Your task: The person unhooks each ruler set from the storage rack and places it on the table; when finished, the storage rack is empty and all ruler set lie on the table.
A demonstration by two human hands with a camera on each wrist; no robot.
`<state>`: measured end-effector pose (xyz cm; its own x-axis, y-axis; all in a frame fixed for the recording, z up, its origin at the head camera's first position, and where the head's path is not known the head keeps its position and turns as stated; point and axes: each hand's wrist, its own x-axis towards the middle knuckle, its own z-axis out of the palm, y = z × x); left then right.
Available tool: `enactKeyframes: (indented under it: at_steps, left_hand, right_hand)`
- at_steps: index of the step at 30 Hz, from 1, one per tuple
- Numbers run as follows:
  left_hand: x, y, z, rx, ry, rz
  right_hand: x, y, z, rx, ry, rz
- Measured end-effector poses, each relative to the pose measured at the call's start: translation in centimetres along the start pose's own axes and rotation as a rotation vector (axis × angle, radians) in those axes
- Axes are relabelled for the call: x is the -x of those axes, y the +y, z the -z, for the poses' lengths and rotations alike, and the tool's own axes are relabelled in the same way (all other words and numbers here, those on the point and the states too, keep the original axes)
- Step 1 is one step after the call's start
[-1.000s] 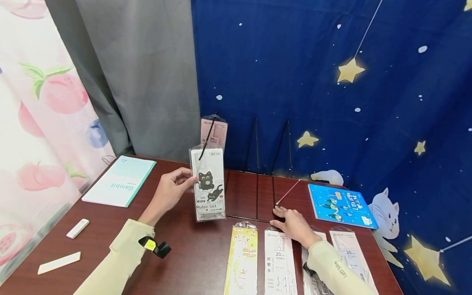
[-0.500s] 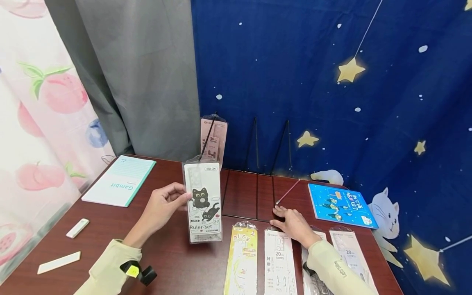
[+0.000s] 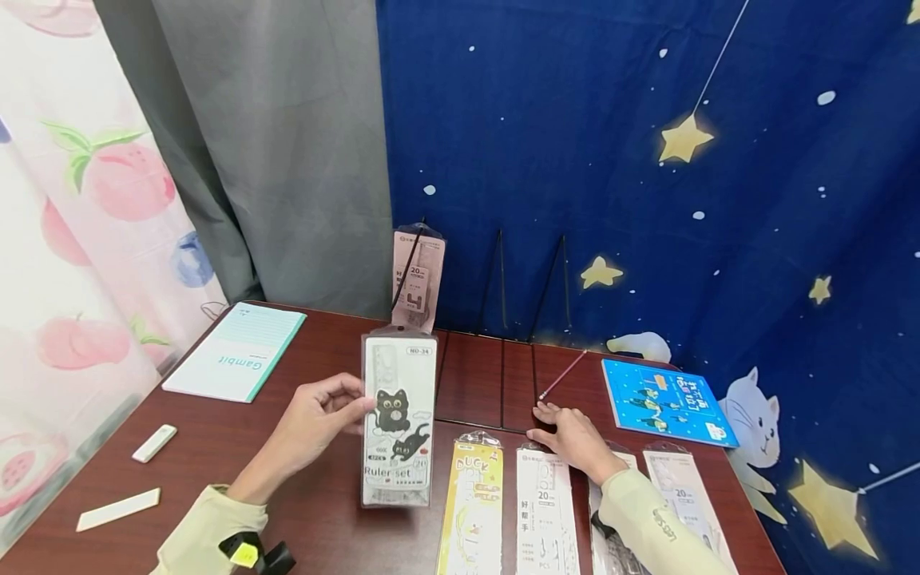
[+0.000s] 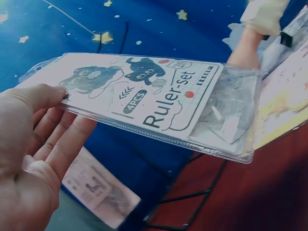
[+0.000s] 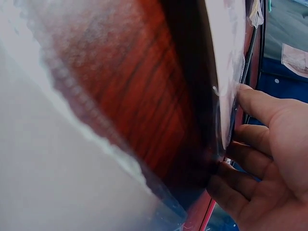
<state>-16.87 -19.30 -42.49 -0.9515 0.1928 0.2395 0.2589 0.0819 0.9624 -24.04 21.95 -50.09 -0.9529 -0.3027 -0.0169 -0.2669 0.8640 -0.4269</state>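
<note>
Between thumb and fingers, my left hand (image 3: 309,423) pinches the left edge of a ruler set (image 3: 398,423) in a clear sleeve, printed with black cats. It is held upright above the table, in front of a black wire rack (image 3: 501,383). In the left wrist view the ruler set (image 4: 139,96) lies slanted, its clear lower end showing. A pink ruler set (image 3: 417,279) hangs on the rack's left hook. My right hand (image 3: 575,439) rests, fingers loosely bent, by the rack's front right and the end of a pink pencil (image 3: 562,375).
A yellow duck package (image 3: 470,511), a white ruler package (image 3: 546,511) and a pale package (image 3: 679,495) lie in front; another is partly under my right forearm. A notebook (image 3: 233,351), an eraser (image 3: 154,443) and a white strip (image 3: 118,509) lie left, a blue book (image 3: 668,399) right.
My left hand has drawn the cat ruler set down and toward me, off the left hook's tip. More of the pink set behind now shows. My right hand has stayed in place.
</note>
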Motion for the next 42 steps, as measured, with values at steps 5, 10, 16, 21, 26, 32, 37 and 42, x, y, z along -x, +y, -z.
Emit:
enactKeyframes:
  at_steps: [5,10,16,21,26,32,37,42]
  left_hand:
    - [1.3,-1.6,-1.0,0.019,-0.088,0.101]
    - [2.7,-3.4,-1.6,0.048,-0.138,0.203]
    - [3.6,-4.8,-2.0,0.093,-0.152,0.274]
    - [3.8,-5.4,-2.5,0.089,-0.154,0.33]
    - [4.0,-6.0,-3.0,0.055,-0.138,0.363]
    - [4.4,-6.8,-3.5,-0.088,-0.092,0.365]
    - [4.6,-7.2,-3.8,-0.172,-0.086,0.359]
    - [4.6,-7.2,-4.0,-0.247,-0.09,0.341]
  right_hand:
    - [0.1,0.1,-0.1,-0.002,0.005,0.003]
    - [0.2,0.0,-0.1,-0.005,0.006,0.003]
    - [0.2,-0.1,0.0,-0.008,0.006,-0.003]
    - [0.2,0.0,0.0,-0.01,0.01,-0.001]
    - [0.1,0.1,-0.1,-0.014,0.015,0.004]
    - [0.1,0.1,-0.2,-0.012,0.018,0.006]
    - [0.2,0.0,-0.2,-0.014,0.02,0.003]
    - [0.2,0.1,-0.2,-0.012,0.019,0.003]
